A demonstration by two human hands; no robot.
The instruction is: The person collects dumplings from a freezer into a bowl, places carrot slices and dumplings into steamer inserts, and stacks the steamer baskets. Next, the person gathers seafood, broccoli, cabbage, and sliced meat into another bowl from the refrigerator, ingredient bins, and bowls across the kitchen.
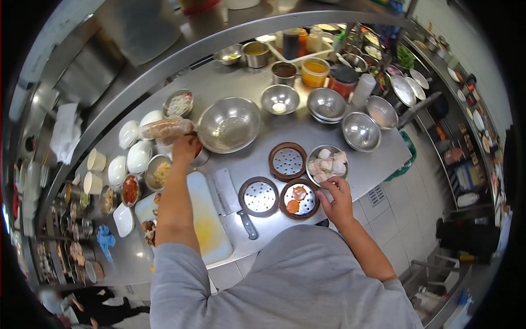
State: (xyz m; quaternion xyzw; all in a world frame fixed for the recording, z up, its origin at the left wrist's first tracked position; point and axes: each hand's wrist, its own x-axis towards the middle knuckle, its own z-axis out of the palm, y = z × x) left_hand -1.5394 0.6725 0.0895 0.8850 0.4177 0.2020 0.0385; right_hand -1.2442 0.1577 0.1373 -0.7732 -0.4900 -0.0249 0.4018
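Note:
My left hand [185,149] reaches down at a small metal container [201,157] beside a plastic-wrapped brown bundle [167,128]; its fingertips are hidden. My right hand [337,198] is open, thumb and fingers apart, at the near rim of a metal bowl of pale white chunks [327,163]. Just left of that hand lies a round brown-rimmed steamer [311,213] with two orange slices [293,206] on its perforated plate. Two similar steamers, a left one [259,196] and a far one [287,162], hold nothing.
A cleaver [222,192] lies beside a stained white cutting board [219,241] with mushroom-like pieces on it. Beyond stand a large metal bowl [229,125], several smaller bowls and sauce containers. White bowls [139,157] crowd the left. A shelf edge [219,34] crosses above.

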